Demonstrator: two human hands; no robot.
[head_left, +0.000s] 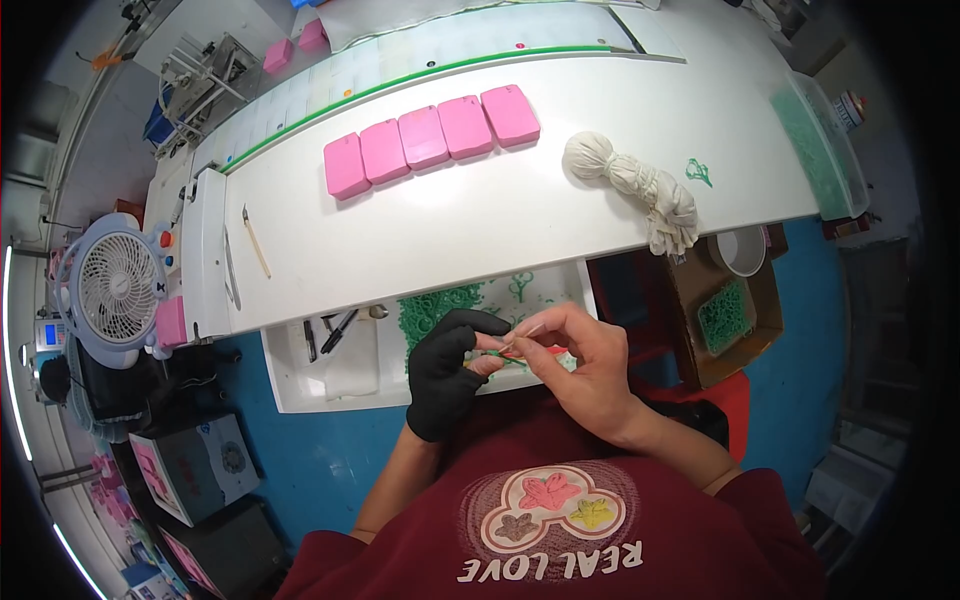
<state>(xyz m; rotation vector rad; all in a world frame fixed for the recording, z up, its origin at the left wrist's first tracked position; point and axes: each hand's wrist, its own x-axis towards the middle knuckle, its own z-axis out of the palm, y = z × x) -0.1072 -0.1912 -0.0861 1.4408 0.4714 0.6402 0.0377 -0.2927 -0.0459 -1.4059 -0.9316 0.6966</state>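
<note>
My left hand point(447, 375) wears a black glove with bare fingertips. Its thumb and fingers pinch a small green piece point(512, 357), mostly hidden by the fingers. My right hand point(590, 368) is bare, its thumb and index finger pressed together against the left fingertips; what lies between them is too small to make out. Both hands meet over an open white drawer point(375, 397). A heap of green ring-like pieces point(440, 306) fills the drawer's middle, with a loose looped green piece point(519, 287) beside it.
Several pink blocks point(423, 137) stand in a row on the white table point(330, 250). A knotted cloth bundle point(630, 180) and a green piece point(699, 172) lie to their right, a thin wooden-handled tool point(257, 243) to the left. A cardboard box point(762, 310) sits right; a fan point(115, 285) left.
</note>
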